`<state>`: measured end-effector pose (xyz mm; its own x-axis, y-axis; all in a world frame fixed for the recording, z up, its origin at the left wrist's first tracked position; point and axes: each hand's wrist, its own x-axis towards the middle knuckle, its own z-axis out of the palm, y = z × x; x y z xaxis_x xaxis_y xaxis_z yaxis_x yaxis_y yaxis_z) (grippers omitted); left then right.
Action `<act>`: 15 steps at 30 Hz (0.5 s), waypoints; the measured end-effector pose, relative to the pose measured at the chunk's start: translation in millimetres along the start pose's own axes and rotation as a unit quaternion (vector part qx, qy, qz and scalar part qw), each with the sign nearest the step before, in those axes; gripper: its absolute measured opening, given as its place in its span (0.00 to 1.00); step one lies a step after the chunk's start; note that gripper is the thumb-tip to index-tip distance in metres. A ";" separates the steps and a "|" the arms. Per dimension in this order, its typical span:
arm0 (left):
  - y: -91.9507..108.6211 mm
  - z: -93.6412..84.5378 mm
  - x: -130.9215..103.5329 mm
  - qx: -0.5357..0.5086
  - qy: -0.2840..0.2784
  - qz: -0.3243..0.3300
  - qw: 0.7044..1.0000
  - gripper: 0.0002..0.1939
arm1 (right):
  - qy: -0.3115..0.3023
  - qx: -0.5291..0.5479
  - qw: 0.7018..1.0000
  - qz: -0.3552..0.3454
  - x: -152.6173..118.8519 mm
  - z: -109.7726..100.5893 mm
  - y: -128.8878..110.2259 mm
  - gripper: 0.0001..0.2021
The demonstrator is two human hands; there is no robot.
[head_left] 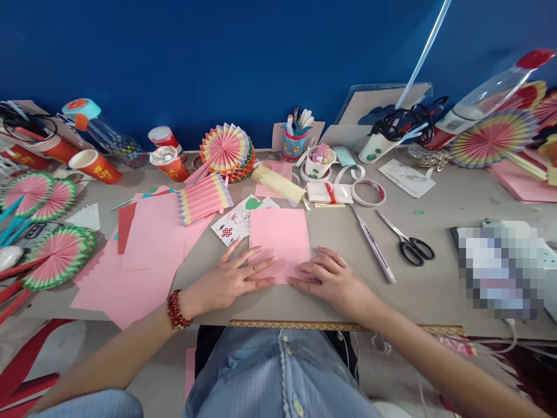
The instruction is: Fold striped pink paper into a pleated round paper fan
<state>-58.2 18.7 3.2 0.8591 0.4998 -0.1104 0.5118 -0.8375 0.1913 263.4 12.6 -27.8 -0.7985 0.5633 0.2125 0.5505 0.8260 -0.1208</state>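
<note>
A pink sheet of paper lies flat on the table in front of me. My left hand rests with spread fingers over its lower left edge, a red bead bracelet on the wrist. On the lower right corner of the sheet lie the fingertips of my right hand, its fingers stretched and slightly apart. Neither hand grips anything. A utility knife and black-handled scissors lie to the right of my right hand. Larger pink sheets are spread left of my left hand.
Folded paper fans and a pleated strip lie at the back. A tape roll, a pen cup and paper cups stand near the blue wall. A plastic bottle leans at the right.
</note>
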 end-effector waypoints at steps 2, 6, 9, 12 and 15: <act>0.8 -1.4 -3.6 -0.003 0.003 -0.002 1.000 0.35 | -0.009 0.006 1.000 -0.004 -3.0 -0.3 1.0 0.25; 4.0 0.2 -16.7 -0.003 0.008 -0.023 1.000 0.30 | -0.017 0.001 1.000 -0.006 -7.9 -2.1 1.0 0.27; 5.4 6.9 -28.5 0.016 0.029 -0.028 0.999 0.28 | 0.000 -0.004 1.000 -0.011 -9.0 -1.9 0.0 0.26; 6.8 11.8 -36.8 0.035 0.044 -0.042 0.998 0.29 | 0.019 -0.013 1.000 -0.015 -8.4 -1.0 -0.5 0.25; 12.8 9.9 -35.8 0.035 0.064 -0.053 0.996 0.29 | 0.025 -0.022 0.999 -0.019 -7.3 -1.4 -1.0 0.24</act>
<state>-82.3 -12.1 -0.1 0.7947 0.6070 -0.0003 0.6028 -0.7893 0.1170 269.0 7.6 -27.9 -0.8068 0.5283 0.2646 0.5306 0.8448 -0.0688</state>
